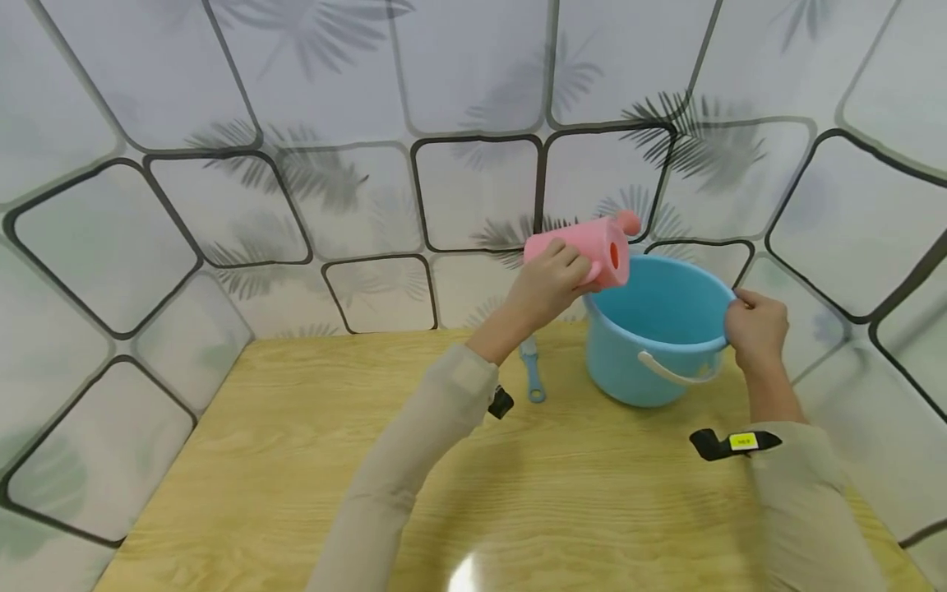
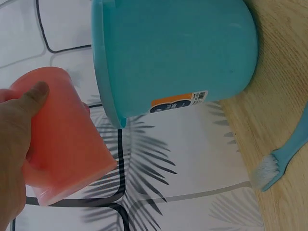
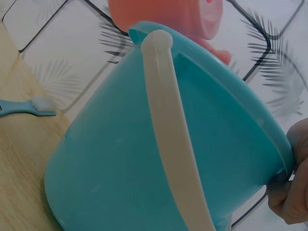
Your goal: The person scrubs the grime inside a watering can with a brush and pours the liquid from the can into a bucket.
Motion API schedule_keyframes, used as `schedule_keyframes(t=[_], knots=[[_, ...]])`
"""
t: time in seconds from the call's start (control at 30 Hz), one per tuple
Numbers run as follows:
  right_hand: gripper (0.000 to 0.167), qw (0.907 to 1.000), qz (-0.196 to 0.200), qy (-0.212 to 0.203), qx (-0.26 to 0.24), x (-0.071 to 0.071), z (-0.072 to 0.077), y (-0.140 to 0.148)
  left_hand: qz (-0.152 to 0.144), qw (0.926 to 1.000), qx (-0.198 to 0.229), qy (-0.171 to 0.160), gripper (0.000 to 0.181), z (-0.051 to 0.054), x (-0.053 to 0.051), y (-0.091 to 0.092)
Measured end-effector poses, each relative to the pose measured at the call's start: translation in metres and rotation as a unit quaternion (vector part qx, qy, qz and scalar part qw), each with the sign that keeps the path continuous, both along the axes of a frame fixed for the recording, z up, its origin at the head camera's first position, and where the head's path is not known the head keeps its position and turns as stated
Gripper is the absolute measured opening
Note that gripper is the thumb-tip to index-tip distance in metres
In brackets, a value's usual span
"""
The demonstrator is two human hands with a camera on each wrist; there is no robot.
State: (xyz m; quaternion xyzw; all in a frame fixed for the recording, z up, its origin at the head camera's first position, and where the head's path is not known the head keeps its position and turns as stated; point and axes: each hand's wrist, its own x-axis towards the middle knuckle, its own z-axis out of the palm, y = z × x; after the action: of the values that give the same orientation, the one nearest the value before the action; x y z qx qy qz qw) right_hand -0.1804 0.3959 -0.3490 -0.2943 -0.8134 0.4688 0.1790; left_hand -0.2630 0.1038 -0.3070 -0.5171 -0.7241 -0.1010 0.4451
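My left hand (image 1: 551,279) grips a pink watering can (image 1: 580,240), tipped on its side. The can's holed end is at the left rim of a light blue bucket (image 1: 629,370), and its round pink knob points away. In the left wrist view, the thumb lies along the can's body (image 2: 72,130). With fingers curled over the edge, my right hand (image 1: 758,329) holds the bucket's right rim. The bucket stands on the table, its white handle (image 3: 168,125) hanging down the near side. From the head view its bottom inside is partly hidden.
A blue scrubbing brush (image 1: 533,378) with white bristles lies on the wooden table (image 1: 296,460), left of the bucket; my left forearm partly covers it. Patterned wall sheeting (image 1: 355,197) rises behind the table and along both sides.
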Motion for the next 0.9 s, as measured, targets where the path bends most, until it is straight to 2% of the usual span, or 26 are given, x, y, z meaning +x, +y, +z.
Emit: schedule_keyframes(t=[0.1,0.23,0.4,0.63,0.9], knots=[[0.052,0.9990,-0.019,0.011,-0.038,-0.002,-0.001,0.000,0.001,0.9999,-0.016,-0.002,0.026,0.001,-0.004,0.005],[0.052,0.9955,-0.022,0.026,-0.088,-0.003,-0.003,-0.001,0.008,0.9995,-0.029,-0.008,0.025,-0.002,-0.009,0.010],[0.050,0.9895,-0.038,0.032,-0.136,-0.005,-0.004,-0.003,0.016,0.9989,-0.043,0.011,0.023,-0.006,-0.016,0.014],[0.049,0.9891,-0.040,0.014,-0.141,-0.008,-0.005,-0.004,0.021,0.9977,-0.063,0.016,0.019,-0.011,-0.021,0.015],[0.049,0.9878,-0.046,0.032,-0.145,-0.008,-0.005,-0.006,0.024,0.9957,-0.085,0.026,0.018,-0.011,-0.023,0.018]])
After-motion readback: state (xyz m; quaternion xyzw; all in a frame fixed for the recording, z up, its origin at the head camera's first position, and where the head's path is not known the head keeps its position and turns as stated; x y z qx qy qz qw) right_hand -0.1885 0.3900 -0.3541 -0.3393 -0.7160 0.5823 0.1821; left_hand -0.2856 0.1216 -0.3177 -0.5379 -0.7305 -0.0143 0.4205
